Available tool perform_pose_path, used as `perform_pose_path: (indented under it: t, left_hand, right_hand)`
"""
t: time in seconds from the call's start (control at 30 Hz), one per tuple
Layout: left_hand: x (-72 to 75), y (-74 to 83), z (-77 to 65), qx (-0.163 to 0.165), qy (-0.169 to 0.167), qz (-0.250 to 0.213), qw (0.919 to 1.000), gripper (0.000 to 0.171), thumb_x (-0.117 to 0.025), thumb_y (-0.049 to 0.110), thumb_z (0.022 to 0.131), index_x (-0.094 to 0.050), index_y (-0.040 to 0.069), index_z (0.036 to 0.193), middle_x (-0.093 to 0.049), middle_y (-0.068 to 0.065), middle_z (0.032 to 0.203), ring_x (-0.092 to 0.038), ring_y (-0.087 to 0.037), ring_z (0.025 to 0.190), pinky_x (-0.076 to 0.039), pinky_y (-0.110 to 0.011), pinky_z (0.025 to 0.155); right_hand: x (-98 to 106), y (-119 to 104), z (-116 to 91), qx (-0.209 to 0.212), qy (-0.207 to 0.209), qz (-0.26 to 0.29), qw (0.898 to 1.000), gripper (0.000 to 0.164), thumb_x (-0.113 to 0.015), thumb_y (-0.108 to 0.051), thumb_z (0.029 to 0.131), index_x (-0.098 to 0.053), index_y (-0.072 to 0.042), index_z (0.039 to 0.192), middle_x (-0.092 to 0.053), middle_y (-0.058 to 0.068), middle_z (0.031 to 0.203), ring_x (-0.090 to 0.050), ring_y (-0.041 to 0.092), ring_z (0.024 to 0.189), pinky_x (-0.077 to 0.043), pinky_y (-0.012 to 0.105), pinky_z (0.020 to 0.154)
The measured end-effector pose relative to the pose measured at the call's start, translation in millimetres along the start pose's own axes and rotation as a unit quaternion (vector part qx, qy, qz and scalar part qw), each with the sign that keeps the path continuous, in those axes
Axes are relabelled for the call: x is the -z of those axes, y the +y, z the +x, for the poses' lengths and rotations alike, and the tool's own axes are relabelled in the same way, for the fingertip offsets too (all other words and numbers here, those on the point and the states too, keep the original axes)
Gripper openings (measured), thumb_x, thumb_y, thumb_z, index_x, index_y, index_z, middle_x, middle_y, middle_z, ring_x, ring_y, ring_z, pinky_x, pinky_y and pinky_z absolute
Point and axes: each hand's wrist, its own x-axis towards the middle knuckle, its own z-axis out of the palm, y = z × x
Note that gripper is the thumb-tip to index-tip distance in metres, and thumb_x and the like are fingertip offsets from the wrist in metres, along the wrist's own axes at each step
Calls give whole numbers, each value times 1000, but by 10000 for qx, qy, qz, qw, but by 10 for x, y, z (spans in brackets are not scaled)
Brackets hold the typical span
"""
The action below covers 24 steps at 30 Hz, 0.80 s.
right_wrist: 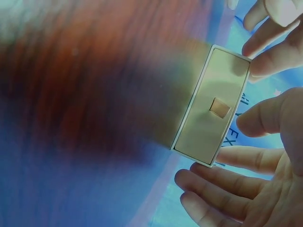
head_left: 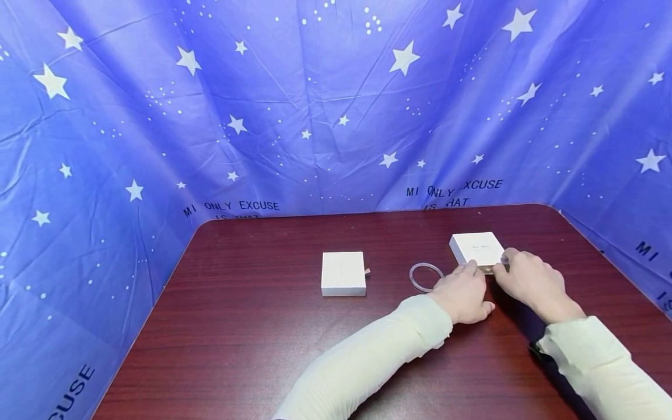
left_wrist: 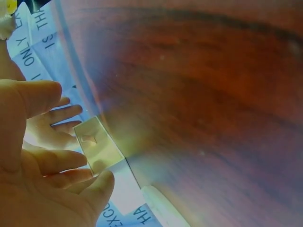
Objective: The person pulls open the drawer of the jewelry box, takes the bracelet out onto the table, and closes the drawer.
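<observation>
A flat white drawer-style box (head_left: 478, 248) lies on the table at the right, with faint lettering on its lid. Its gold front panel (right_wrist: 203, 118) carries a small tan pull tab (right_wrist: 219, 108), seen in both wrist views. With its fingertips, my left hand (head_left: 462, 293) touches the left part of the box's front, thumb pointing away. My right hand (head_left: 532, 284) rests its fairly straight fingers against the box's right side, thumb close to the front edge. Beside my left hand lies a translucent ring (head_left: 426, 264), partly hidden by that hand.
A second white box (head_left: 343, 273) lies near the table's middle, its small tab (head_left: 367, 271) sticking out on the right. The dark red wooden table (head_left: 252, 338) has rounded far corners. A blue curtain with white stars (head_left: 315, 87) hangs behind and around it.
</observation>
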Motion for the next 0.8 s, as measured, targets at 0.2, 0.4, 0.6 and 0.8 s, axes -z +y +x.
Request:
perform_pose_path:
  t: [0.2, 0.4, 0.6, 0.8]
  left_hand:
    - [-23, 24, -1, 0, -8, 3, 10000, 55, -58, 60, 84, -56, 22, 123, -41, 12, 119, -44, -2, 109, -49, -24, 75]
    - [-19, 41, -15, 18, -23, -51, 10000, 54, -59, 60, 84, -58, 22, 122, -42, 12, 115, -45, -2, 107, -48, -24, 76]
    - [0, 48, -24, -3, -54, -6, 10000, 57, -56, 60, 86, -55, 21, 127, -43, 12, 125, -43, -2, 117, -45, -22, 87]
    - [18, 59, -56, -43, -23, 31, 10000, 55, -57, 60, 85, -57, 21, 124, -44, 12, 119, -45, -2, 113, -47, -22, 84]
  right_hand:
    - [13, 10, -16, -18, -44, 3, 10000, 31, -52, -26, 88, -57, 1, 103, -61, 32, 95, -57, 50, 75, -40, 54, 49]
    - [9, 19, -25, -28, -44, 14, 10000, 30, -52, -26, 88, -57, 0, 101, -61, 31, 93, -57, 49, 73, -40, 54, 48]
    - [13, 12, -42, -21, -11, 4, 10000, 32, -52, -27, 89, -57, 1, 104, -60, 33, 95, -56, 51, 74, -40, 55, 48]
    - [22, 8, -65, -29, 46, 0, 10000, 30, -52, -26, 88, -57, 0, 102, -60, 33, 93, -56, 51, 73, -39, 54, 47]
